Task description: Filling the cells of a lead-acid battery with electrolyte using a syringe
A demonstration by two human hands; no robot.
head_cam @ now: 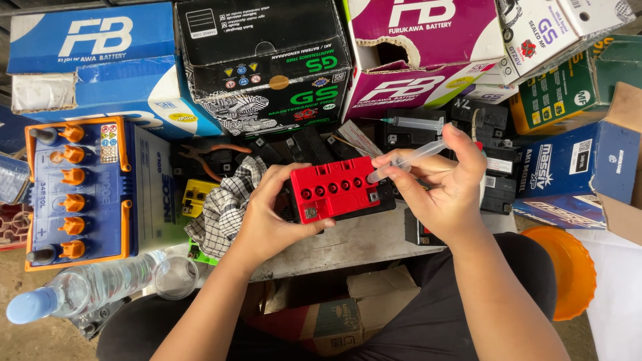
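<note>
bottle: clear plastic water bottle with pale blue cap [80, 291], lying on its side at far left, cap toward the left.
big battery: blue-and-white rectangular car battery with orange vent plugs [77, 190], flat, plugs up, long axis running away from the person.
cloth: checked black-and-white rag [224, 204], bunched just left of the left hand.
left hand: left hand [267, 214] clasps the left end of the small battery, likely to steady it.
small battery: small black motorcycle battery with red lid and a row of open fill holes [334, 190], on the grey bench [364, 237] at centre, lid up, long axis left-right.
right hand: right hand [445, 184] pinches a clear plastic syringe [408, 159], tip down-left at the rightmost hole, barrel slanting up-right.
boxes: coloured cardboard battery boxes [267, 60] behind.
</note>
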